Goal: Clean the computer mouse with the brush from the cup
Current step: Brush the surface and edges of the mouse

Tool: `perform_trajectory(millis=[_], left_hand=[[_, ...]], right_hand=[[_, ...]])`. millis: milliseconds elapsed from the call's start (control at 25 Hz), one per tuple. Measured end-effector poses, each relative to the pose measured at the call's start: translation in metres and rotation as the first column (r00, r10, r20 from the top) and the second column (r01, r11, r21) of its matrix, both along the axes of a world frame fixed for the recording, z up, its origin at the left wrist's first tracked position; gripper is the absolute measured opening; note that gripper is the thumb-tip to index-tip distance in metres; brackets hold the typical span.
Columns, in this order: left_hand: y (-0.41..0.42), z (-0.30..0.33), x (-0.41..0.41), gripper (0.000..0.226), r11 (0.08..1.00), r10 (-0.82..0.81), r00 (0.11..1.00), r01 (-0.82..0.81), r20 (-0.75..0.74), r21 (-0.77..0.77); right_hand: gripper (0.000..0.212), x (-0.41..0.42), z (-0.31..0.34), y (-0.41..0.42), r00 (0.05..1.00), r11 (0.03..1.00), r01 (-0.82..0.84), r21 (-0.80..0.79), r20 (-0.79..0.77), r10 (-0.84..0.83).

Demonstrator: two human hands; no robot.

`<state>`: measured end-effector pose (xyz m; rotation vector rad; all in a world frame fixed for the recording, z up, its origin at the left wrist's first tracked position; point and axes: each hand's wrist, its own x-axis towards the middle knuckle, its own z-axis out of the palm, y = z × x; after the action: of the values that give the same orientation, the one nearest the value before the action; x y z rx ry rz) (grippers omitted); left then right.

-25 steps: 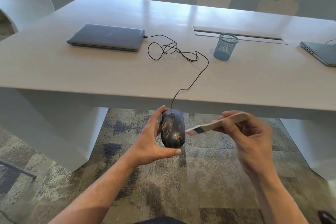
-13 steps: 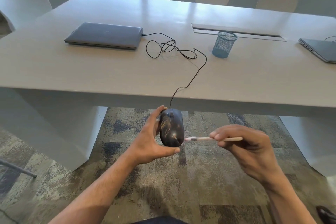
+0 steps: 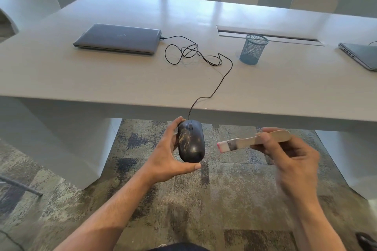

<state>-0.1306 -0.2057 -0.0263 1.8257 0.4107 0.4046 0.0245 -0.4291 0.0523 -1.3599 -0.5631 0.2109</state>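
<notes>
My left hand (image 3: 166, 157) grips a dark wired computer mouse (image 3: 190, 140) below the table's front edge, buttons up; yellowish dust streaks cover its left side. My right hand (image 3: 289, 159), motion-blurred, holds a flat brush (image 3: 253, 141) by its wooden handle. The pale bristles with a pink tip point left and stand a short gap to the right of the mouse, not touching it. The blue mesh cup (image 3: 253, 49) stands empty on the table (image 3: 102, 79), right of centre. The mouse cable (image 3: 222, 75) runs up over the table edge to a closed laptop.
A closed grey laptop (image 3: 118, 38) lies at the table's left, the cable coiled beside it. A second laptop (image 3: 361, 55) sits at the right edge. Chairs stand behind the table and at the far left. Patterned carpet lies below my hands.
The brush touched the mouse's right side half a second ago; now my right hand has swung it up and to the right, clear of the mouse. My left hand holds the mouse still.
</notes>
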Motion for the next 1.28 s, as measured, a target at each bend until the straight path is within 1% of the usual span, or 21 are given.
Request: perform_trajectory(millis=[80,160,200,240,320,360,400,480,520,560,640,720,760,800,880,960,1040,1120,1200,1240,1280], left_hand=[[-0.001,0.0,0.002,0.126,1.0,-0.007,1.0,0.007,0.0,0.009],[-0.002,0.001,0.004,0.124,1.0,-0.012,1.0,0.012,0.005,0.017],[-0.002,0.001,0.004,0.124,1.0,-0.012,1.0,0.012,0.007,0.022],[-0.001,0.001,0.004,0.123,1.0,-0.01,1.0,0.01,0.01,0.024],[0.0,0.001,0.003,0.121,1.0,-0.006,1.0,0.005,0.017,0.02],[0.0,0.001,0.003,0.12,1.0,-0.004,1.0,0.004,0.02,0.017],[0.0,0.001,0.004,0.12,1.0,-0.004,1.0,0.004,0.019,0.015],[-0.002,0.002,0.004,0.119,1.0,-0.007,1.0,0.007,0.014,0.012],[-0.003,0.003,0.004,0.12,1.0,-0.012,1.0,0.012,0.014,0.007],[-0.004,0.003,0.004,0.122,1.0,-0.018,1.0,0.018,0.013,0.004],[-0.004,0.004,0.004,0.124,1.0,-0.026,1.0,0.026,0.008,0.006],[-0.004,0.004,0.003,0.122,1.0,-0.028,1.0,0.028,0.009,0.007],[-0.004,0.005,0.003,0.122,1.0,-0.027,1.0,0.027,0.01,0.008],[-0.004,0.005,0.002,0.122,1.0,-0.027,1.0,0.027,0.01,0.008],[-0.005,0.006,0.003,0.122,0.999,-0.035,0.999,0.035,0.011,0.003],[-0.005,0.008,0.004,0.119,0.999,-0.047,0.999,0.047,0.016,0.014],[-0.005,0.009,0.003,0.116,0.999,-0.046,0.999,0.045,0.02,0.028],[-0.004,0.009,0.002,0.115,0.999,-0.038,0.999,0.037,0.023,0.027],[-0.004,0.008,0.002,0.115,0.999,-0.039,0.999,0.038,0.023,0.024],[-0.004,0.008,0.002,0.115,0.999,-0.042,0.999,0.041,0.024,0.023],[-0.004,0.007,0.003,0.115,0.999,-0.044,0.999,0.044,0.024,0.025]], right_hand=[[0.016,-0.01,-0.003,0.005,0.995,0.995,-0.098,0.01,0.007,0.098],[0.016,-0.024,-0.007,0.013,0.978,0.979,-0.2,-0.041,0.044,0.202],[0.015,-0.026,-0.007,0.015,0.98,0.98,-0.19,-0.053,0.053,0.192],[0.014,-0.022,-0.007,0.015,0.989,0.99,-0.133,-0.046,0.052,0.135],[0.013,-0.009,-0.002,0.011,1.0,1.0,-0.021,0.008,0.009,0.021],[0.012,-0.004,0.001,0.008,1.0,0.998,-0.02,0.051,-0.011,0.02],[0.016,-0.002,0.002,0.006,0.998,0.995,-0.066,0.077,-0.013,0.067],[0.023,-0.01,-0.001,0.009,0.969,0.968,-0.247,0.036,0.024,0.246],[0.021,-0.015,-0.002,0.012,0.947,0.948,-0.318,-0.009,0.045,0.318],[0.016,-0.017,-0.004,0.014,0.94,0.941,-0.335,-0.043,0.058,0.337],[0.013,-0.009,-0.004,0.017,0.973,0.973,-0.23,-0.032,0.009,0.23],[0.014,0.005,0.001,0.013,0.992,0.995,-0.094,0.042,-0.08,0.097],[0.018,0.009,0.001,0.011,0.99,0.993,-0.091,0.076,-0.098,0.098],[0.024,0.008,0.0,0.011,0.984,0.986,-0.14,0.086,-0.1,0.148],[0.031,-0.004,-0.006,0.017,0.962,0.964,-0.264,-0.01,-0.07,0.263],[0.023,-0.008,-0.008,0.023,0.974,0.971,-0.226,-0.072,-0.041,0.224],[0.019,0.003,-0.002,0.024,0.988,0.994,-0.11,0.0,-0.11,0.11],[0.023,0.014,0.003,0.02,0.985,0.992,-0.103,0.078,-0.13,0.113],[0.031,0.008,0.001,0.024,0.968,0.972,-0.232,0.024,-0.093,0.233],[0.031,0.002,-0.003,0.028,0.958,0.96,-0.279,-0.035,-0.072,0.276],[0.026,-0.002,-0.005,0.031,0.96,0.958,-0.277,-0.074,-0.055,0.274]])
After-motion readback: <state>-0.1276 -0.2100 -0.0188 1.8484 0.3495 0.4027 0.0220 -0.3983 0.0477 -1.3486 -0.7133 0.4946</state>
